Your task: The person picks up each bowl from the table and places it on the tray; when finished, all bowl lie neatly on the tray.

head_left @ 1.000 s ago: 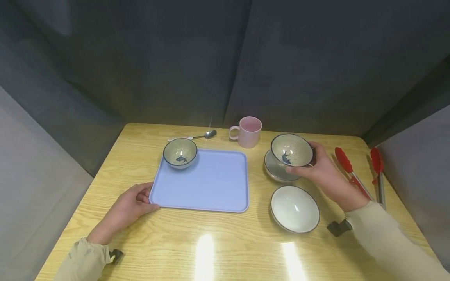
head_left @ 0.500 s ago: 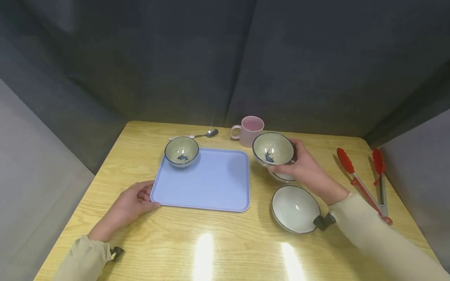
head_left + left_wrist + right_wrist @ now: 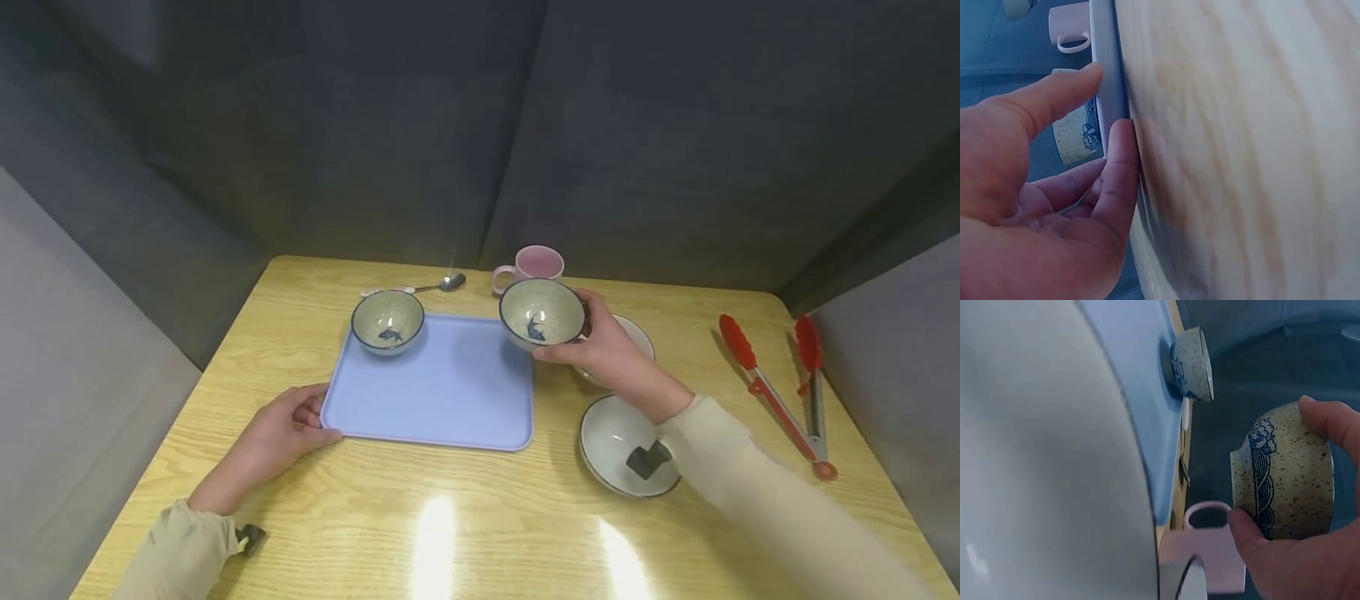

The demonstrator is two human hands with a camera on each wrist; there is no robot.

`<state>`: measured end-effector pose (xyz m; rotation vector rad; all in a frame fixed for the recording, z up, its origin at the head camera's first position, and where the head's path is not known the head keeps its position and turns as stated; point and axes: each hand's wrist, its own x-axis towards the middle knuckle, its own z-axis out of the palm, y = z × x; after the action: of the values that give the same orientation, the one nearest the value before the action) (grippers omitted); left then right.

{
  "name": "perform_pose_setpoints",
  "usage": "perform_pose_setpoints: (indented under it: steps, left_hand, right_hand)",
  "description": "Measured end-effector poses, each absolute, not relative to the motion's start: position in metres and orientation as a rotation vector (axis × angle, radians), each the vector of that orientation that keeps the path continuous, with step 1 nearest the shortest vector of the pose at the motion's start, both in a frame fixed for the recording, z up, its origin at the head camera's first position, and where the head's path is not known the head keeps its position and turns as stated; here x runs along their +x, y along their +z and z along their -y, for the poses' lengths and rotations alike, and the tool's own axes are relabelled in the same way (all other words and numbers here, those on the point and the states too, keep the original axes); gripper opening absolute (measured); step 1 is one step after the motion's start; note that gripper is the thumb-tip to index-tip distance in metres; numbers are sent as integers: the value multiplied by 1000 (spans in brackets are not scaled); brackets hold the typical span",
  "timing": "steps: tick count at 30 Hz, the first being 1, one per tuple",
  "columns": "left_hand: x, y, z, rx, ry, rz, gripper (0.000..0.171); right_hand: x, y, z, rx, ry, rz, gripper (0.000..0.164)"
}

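My right hand [image 3: 611,350] grips a small speckled bowl [image 3: 542,312] with a blue fish inside, thumb and fingers around its side. It hangs above the right back corner of a light blue tray [image 3: 427,408]. In the right wrist view, this bowl [image 3: 1294,475] shows a blue wave pattern and is apart from the tray. My left hand [image 3: 273,437] holds the tray's front left corner; the left wrist view shows thumb and fingers pinching the rim [image 3: 1110,81]. A matching speckled bowl [image 3: 387,323] sits on the tray's back left corner.
A pink mug [image 3: 538,262] stands behind the held bowl, partly hidden. A spoon [image 3: 427,287] lies behind the tray. To the right are a white bowl [image 3: 611,442] and another bowl [image 3: 637,337], both partly covered by my right arm. Two red-tipped tongs [image 3: 772,400] lie farther right.
My right hand has carried the speckled bowl leftward, from above the back right bowl to over the tray's right back corner. My left hand stays at the tray corner.
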<state>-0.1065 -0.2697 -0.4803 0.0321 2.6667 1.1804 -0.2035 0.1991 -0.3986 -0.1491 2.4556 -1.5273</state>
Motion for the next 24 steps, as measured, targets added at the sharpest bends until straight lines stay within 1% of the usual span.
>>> perform_pose_setpoints:
  steps: [10,19,24]
  left_hand:
    - [-105,-477,268,18,1189,-2658,83]
    - [-104,-477,266,18,1183,-2670,82]
    - [-105,-476,266,22,1178,-2673,82]
  right_hand:
    - [-214,-407,-165,-163,-1616,-2366,122]
    - [-225,-419,-146,-206,-1727,-2325,116]
    - [-229,-422,-138,-207,-1721,-2337,117]
